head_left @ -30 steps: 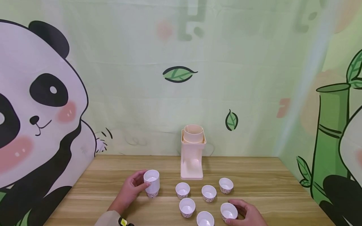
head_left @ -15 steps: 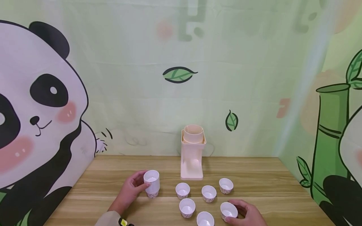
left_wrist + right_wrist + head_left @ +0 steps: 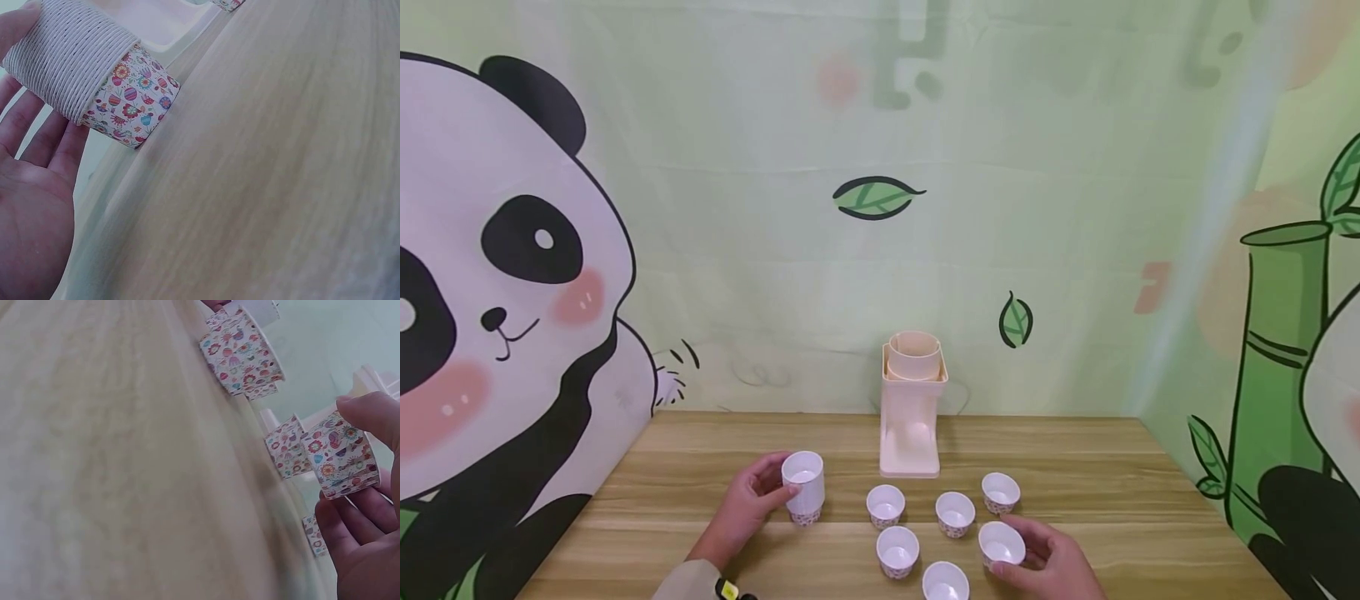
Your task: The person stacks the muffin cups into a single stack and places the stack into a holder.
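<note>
My left hand (image 3: 745, 504) grips a tall stack of nested paper cups (image 3: 809, 497) at the table's left. In the left wrist view, the stack's many rims (image 3: 75, 59) show above one flower-printed cup wall. My right hand (image 3: 1054, 560) holds a single paper cup (image 3: 1002, 544) between thumb and fingers. It is raised a little off the table, and the right wrist view shows its floral wall (image 3: 340, 456). Several matching cups stand upright between the hands, among them a back right cup (image 3: 1001, 492), a middle cup (image 3: 955, 513) and a front cup (image 3: 945, 582).
A pale pink stand (image 3: 910, 450) with a round pink cup-like part (image 3: 914, 357) on top is at the back of the wooden table (image 3: 700, 450). Behind it hangs a printed cloth (image 3: 760, 250) with panda and bamboo drawings.
My right hand has lifted its paper cup and moved it slightly up and to the left, toward the back. The left hand and the stack stay where they were.
</note>
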Demonstrator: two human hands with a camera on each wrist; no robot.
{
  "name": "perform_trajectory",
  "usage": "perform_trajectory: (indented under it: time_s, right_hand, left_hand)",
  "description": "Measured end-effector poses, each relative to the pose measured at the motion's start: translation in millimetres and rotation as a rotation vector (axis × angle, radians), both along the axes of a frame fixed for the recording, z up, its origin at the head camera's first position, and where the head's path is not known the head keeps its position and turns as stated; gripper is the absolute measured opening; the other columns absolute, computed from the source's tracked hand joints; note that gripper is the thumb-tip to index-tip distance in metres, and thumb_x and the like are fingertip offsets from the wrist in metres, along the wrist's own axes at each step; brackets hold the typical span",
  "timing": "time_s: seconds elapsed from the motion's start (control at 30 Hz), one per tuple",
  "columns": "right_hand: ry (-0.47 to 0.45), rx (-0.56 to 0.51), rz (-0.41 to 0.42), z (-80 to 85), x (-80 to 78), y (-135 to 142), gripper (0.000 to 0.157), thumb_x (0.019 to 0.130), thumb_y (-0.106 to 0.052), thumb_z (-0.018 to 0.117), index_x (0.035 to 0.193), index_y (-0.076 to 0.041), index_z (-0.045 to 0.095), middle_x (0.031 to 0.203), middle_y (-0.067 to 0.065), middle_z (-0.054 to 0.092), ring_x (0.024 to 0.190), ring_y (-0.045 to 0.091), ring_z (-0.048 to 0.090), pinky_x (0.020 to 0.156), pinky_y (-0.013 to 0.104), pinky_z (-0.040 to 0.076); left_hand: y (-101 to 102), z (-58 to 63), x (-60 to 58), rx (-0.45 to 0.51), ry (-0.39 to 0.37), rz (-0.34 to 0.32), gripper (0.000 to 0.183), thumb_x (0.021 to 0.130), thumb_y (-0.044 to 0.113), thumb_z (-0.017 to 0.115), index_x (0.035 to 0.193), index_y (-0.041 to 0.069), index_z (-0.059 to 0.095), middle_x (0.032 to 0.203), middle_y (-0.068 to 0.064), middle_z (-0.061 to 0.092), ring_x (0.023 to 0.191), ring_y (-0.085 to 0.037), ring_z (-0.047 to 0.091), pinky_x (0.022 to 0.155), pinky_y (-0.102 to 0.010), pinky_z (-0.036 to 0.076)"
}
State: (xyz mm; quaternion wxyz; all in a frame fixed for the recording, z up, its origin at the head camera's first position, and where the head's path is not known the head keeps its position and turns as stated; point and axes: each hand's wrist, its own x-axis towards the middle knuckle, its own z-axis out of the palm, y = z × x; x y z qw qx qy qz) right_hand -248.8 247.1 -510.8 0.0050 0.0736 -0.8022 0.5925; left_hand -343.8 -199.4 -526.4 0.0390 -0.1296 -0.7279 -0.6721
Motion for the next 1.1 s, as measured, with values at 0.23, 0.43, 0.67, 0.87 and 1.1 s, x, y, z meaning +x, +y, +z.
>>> perform_trajectory:
  time_s: [0.23, 0.43, 0.67, 0.87, 1.1]
  right_hand:
    - [0.042, -0.028, -0.003, 8.0, -1.3, -8, 0.07, 0.077, -0.012, 0.089, 0.136, 0.009, 0.058, 0.137, 0.027, 0.062, 0.106, -0.003, 0.065, 0.091, 0.012, 0.052]
    - [0.034, -0.027, -0.003, 13.4, -4.2, -12, 0.069, 0.077, -0.011, 0.089, 0.136, 0.008, 0.059, 0.134, 0.025, 0.066, 0.104, 0.002, 0.068, 0.09, 0.015, 0.054]
    - [0.039, -0.092, 0.016, 21.3, -7.3, -20, 0.069, 0.078, -0.008, 0.088, 0.137, 0.01, 0.056, 0.135, 0.027, 0.063, 0.104, 0.006, 0.069, 0.089, 0.02, 0.057]
    - [0.066, -0.118, 0.051, 24.2, -11.8, -28, 0.068, 0.078, -0.005, 0.087, 0.136, 0.012, 0.055, 0.134, 0.029, 0.063, 0.104, 0.007, 0.069, 0.089, 0.02, 0.057]
    - [0.107, -0.117, 0.096, 30.1, -16.8, -39, 0.063, 0.079, -0.006, 0.086, 0.133, 0.011, 0.058, 0.13, 0.029, 0.064, 0.105, 0.007, 0.069, 0.09, 0.019, 0.056]
  left_hand:
    - [0, 0.7, 0.5, -0.006, -0.003, 0.002, 0.054, 0.091, 0.006, 0.076, 0.14, -0.002, 0.054, 0.135, -0.024, 0.064, 0.108, -0.005, 0.066, 0.093, -0.02, 0.053]
    - [0, -0.2, -0.6, 0.004, 0.012, -0.006, 0.054, 0.09, 0.004, 0.075, 0.14, -0.004, 0.054, 0.134, -0.025, 0.064, 0.108, -0.004, 0.066, 0.093, -0.02, 0.053]
    - [0, -0.4, -0.7, -0.001, 0.009, -0.001, 0.054, 0.09, 0.004, 0.075, 0.139, -0.004, 0.054, 0.132, -0.022, 0.066, 0.107, -0.004, 0.066, 0.092, -0.02, 0.053]
    - [0, 0.6, -1.4, 0.001, 0.0, 0.005, 0.054, 0.089, 0.003, 0.076, 0.139, -0.004, 0.055, 0.132, -0.022, 0.066, 0.107, -0.004, 0.066, 0.092, -0.02, 0.053]
    - [0, 0.4, -0.4, 0.008, -0.007, 0.003, 0.055, 0.089, 0.003, 0.076, 0.14, -0.004, 0.054, 0.129, -0.016, 0.069, 0.108, -0.004, 0.066, 0.092, -0.02, 0.053]
